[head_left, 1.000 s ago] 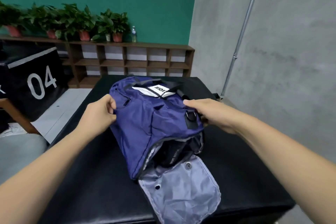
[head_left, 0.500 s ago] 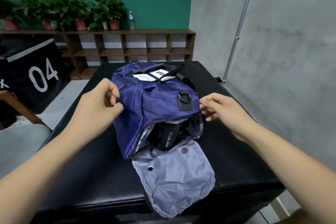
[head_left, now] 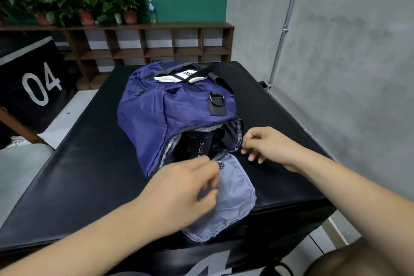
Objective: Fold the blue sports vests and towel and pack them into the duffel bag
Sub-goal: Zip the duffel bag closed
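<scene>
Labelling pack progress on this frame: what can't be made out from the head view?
All head view.
Packed contents: closed fabric of the duffel bag hides the main compartment.
Left hand: motion-blurred; grip on the flap unclear.
Right hand: fingertips at the pocket edge, pinch too small to confirm.
Bottle: label partly hidden behind the left hand.

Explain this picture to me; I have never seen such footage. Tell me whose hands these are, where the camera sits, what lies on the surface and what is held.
No machine here: a person wears one camera on the head, looking forward and down at both hands. On the black padded table lies a dark blue nylon duffel bag, its end pocket open, the grey lining flap folded out, a black sport bottle inside. The right hand seems to pinch the pocket's edge. The left hand is blurred over the flap; its grip is unclear.
</scene>
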{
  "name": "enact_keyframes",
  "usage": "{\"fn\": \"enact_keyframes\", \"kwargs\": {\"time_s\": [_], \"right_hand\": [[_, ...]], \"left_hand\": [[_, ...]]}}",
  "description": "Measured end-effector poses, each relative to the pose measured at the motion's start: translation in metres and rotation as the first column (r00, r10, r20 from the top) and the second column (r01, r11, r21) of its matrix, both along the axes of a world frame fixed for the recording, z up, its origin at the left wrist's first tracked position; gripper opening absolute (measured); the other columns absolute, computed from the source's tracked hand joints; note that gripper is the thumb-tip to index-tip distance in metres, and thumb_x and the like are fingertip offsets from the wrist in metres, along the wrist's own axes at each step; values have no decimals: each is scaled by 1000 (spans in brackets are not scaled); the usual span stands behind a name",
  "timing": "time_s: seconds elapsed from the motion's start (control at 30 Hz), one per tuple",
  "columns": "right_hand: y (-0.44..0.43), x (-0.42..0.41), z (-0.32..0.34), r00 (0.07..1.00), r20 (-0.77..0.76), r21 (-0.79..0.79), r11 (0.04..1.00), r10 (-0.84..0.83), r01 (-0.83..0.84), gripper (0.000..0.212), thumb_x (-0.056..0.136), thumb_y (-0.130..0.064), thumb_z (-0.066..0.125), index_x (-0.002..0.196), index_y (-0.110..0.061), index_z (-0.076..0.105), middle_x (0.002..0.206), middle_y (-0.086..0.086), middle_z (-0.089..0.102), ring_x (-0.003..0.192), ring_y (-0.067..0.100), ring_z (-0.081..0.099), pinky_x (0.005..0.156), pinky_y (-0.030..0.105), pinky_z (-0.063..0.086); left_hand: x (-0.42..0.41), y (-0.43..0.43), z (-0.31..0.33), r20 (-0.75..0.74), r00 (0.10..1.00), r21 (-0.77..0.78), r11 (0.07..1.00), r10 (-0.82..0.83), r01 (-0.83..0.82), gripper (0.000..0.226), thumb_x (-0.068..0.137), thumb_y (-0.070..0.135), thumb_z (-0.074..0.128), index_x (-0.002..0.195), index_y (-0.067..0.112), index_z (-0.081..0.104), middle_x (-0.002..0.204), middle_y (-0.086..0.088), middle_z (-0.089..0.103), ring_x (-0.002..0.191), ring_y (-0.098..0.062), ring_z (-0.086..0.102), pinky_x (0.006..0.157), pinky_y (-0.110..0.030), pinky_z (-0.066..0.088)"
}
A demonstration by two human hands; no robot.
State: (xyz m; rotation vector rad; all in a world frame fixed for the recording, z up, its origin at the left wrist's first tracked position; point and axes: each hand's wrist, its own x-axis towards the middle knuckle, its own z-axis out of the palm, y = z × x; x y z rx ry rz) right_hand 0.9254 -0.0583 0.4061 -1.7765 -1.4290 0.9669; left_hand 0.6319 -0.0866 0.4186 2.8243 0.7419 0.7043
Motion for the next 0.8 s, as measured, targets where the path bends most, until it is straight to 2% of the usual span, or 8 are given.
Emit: {"fn": "enact_keyframes", "kwargs": {"time_s": [0.2, 0.3, 0.37, 0.43, 0.53, 0.67, 0.8], "right_hand": [[-7, -2, -7, 990, 112, -76, 994, 85, -77, 17, 94, -7, 63, 93, -12, 78, 91, 6, 79, 60, 11, 59, 49, 25, 43], [-7, -3, -9, 987, 130, -73, 993, 99, -91, 13, 92, -9, 66, 90, -14, 78, 91, 8, 78, 59, 12, 57, 48, 25, 42], [-6, -4, -10, 987, 127, -75, 993, 98, -89, 9, 91, -10, 69, 91, -12, 78, 81, 3, 75, 58, 12, 56, 47, 25, 41], [-5, -5, -12, 989, 117, -78, 993, 95, -86, 5, 91, -9, 72, 92, -10, 77, 73, -4, 71, 58, 12, 55, 46, 25, 39], [-4, -6, -14, 990, 106, -86, 993, 93, -85, 2, 90, -11, 77, 91, -12, 76, 74, -3, 71, 58, 13, 55, 46, 25, 37], [-4, -7, -12, 992, 82, -104, 991, 95, -86, 6, 88, -13, 80, 91, -12, 75, 74, -1, 72, 58, 12, 55, 48, 24, 36], [-4, -11, -13, 994, 59, -124, 989, 92, -84, 10, 85, -17, 84, 89, -12, 76, 65, -2, 64, 53, 11, 52, 45, 23, 34]], "left_hand": [[20, -27, -36, -207, 968, 67, 985, -140, 157, 36, 84, 60, 65, 94, 32, 45, 92, 10, 50, 81, -15, 59, 64, -33, 52], [27, -33, -48, -334, 932, 114, 976, -140, 187, 46, 73, 48, 75, 100, 28, 44, 93, 9, 50, 78, -17, 60, 58, -32, 52], [29, -34, -51, -356, 928, 147, 974, -108, 170, 50, 65, 33, 80, 99, 27, 44, 89, 8, 51, 72, -18, 60, 55, -33, 52], [29, -33, -50, -331, 940, 169, 975, -83, 145, 47, 65, 24, 79, 97, 27, 44, 85, 7, 52, 68, -20, 58, 55, -34, 52], [28, -28, -39, -265, 964, 259, 960, -35, 106, 35, 69, 24, 73, 92, 24, 47, 80, 4, 52, 67, -22, 55, 57, -34, 48], [28, -15, -6, -89, 991, 391, 919, 98, -55, 17, 72, 18, 65, 84, 21, 53, 78, 0, 51, 70, -27, 54, 61, -41, 47], [23, -1, 29, 88, 979, 455, 867, 182, -202, 7, 82, 13, 66, 84, 15, 60, 80, -4, 52, 74, -30, 50, 66, -45, 43]]}}
